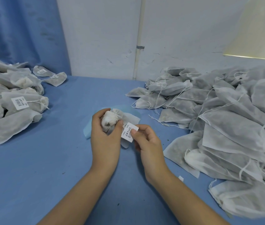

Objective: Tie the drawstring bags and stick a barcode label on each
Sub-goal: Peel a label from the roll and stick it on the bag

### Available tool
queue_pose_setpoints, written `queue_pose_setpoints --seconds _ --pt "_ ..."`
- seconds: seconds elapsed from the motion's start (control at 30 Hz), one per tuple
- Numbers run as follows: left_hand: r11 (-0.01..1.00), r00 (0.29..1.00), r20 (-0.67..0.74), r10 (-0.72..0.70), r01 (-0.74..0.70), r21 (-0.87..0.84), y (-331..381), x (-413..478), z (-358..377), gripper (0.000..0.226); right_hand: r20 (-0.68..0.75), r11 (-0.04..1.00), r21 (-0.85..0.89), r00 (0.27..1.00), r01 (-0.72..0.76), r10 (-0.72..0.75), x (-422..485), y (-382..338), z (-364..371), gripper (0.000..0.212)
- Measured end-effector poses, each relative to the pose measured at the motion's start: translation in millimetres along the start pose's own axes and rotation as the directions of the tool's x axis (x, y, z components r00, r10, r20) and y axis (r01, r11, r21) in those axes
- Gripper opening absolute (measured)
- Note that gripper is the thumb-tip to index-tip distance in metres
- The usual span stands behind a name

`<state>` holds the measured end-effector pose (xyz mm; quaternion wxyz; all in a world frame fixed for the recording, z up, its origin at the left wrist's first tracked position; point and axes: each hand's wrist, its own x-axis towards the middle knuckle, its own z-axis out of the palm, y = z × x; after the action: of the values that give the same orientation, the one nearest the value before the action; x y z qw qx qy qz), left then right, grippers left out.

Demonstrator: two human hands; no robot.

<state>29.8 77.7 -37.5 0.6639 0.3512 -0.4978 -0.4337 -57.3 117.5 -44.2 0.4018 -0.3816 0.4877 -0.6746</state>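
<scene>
My left hand (104, 137) grips a white drawstring bag (111, 120) by its gathered neck, held above the blue table at the centre. Its body trails to the right, and a thin cord runs round the neck. My right hand (146, 140) pinches a white barcode label (129, 132) between thumb and fingers, right beside the bag and touching my left thumb. Whether the label touches the bag's cloth cannot be told. A pale blue backing sheet (87, 131) lies on the table under both hands.
A heap of unlabelled bags with loose cords (222, 120) fills the table's right side. Bags bearing barcode labels (14, 101) are piled at the left. The blue table cloth (47, 168) lies between them. A white wall with a pipe (137, 54) stands behind.
</scene>
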Motion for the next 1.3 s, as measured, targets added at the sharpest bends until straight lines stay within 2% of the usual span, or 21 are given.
queue_pose_setpoints --seconds 0.2,0.37,0.5,0.57,0.63,0.7,0.77,0.87,0.93,1.0,1.07,1.13,1.2,1.3 --pt "1.000 1.000 -0.013 -0.006 0.006 -0.005 -1 0 1 0.028 -0.065 0.987 -0.160 0.997 0.022 -0.032 3 6 -2 0.005" --pt "1.000 1.000 0.023 -0.002 0.002 0.030 -2 2 -2 0.030 -0.105 0.967 -0.254 0.994 -0.033 0.007 5 9 -3 0.019" --pt "0.999 0.996 0.081 -0.045 0.043 0.021 -1 6 -3 0.035 -0.153 0.932 -0.362 0.988 -0.024 -0.034 7 10 -8 0.045" --pt "0.997 0.989 0.126 -0.080 0.077 0.025 -1 11 -6 0.042 -0.117 0.912 -0.409 0.991 0.006 -0.059 8 9 -10 0.062" --pt "0.993 0.976 0.182 -0.119 0.116 0.028 0 14 -8 0.050 -0.033 0.938 -0.344 0.998 0.037 -0.051 9 6 -13 0.072" --pt "0.988 0.964 0.221 -0.145 0.151 -0.012 2 14 -8 0.057 0.061 0.975 -0.222 0.998 0.032 -0.019 11 3 -16 0.060" --pt "0.981 0.959 0.234 -0.160 0.182 -0.073 4 12 -6 0.066 0.096 0.985 -0.172 0.995 0.001 0.016 12 0 -19 0.045" --pt "0.955 0.946 0.250 -0.209 0.252 -0.157 4 10 -2 0.084 0.156 0.997 0.014 0.985 -0.072 0.069 14 1 -20 0.043" --pt "0.947 0.931 0.288 -0.224 0.278 -0.161 2 7 0 0.078 0.153 0.982 0.150 0.984 -0.110 0.087 16 -1 -21 0.049" --pt "0.961 0.911 0.349 -0.218 0.263 -0.086 -2 1 4 0.063 0.115 0.969 0.215 0.989 -0.120 0.097 17 -2 -21 0.047" --pt "0.976 0.903 0.378 -0.203 0.219 0.002 -6 -4 6 0.046 0.070 0.970 0.216 0.993 -0.110 0.097 17 -1 -20 0.045" --pt "0.982 0.914 0.364 -0.181 0.152 0.108 -7 -5 6 0.036 0.042 0.980 0.171 0.994 -0.102 0.096 16 0 -19 0.057" --pt "0.975 0.913 0.364 -0.183 0.120 0.189 -8 -6 5 0.041 0.029 0.985 0.150 0.996 -0.083 0.080 15 2 -18 0.060" --pt "0.973 0.892 0.401 -0.210 0.150 0.175 -6 -8 4 0.046 0.025 0.990 0.119 0.997 -0.074 0.072 15 4 -15 0.057"
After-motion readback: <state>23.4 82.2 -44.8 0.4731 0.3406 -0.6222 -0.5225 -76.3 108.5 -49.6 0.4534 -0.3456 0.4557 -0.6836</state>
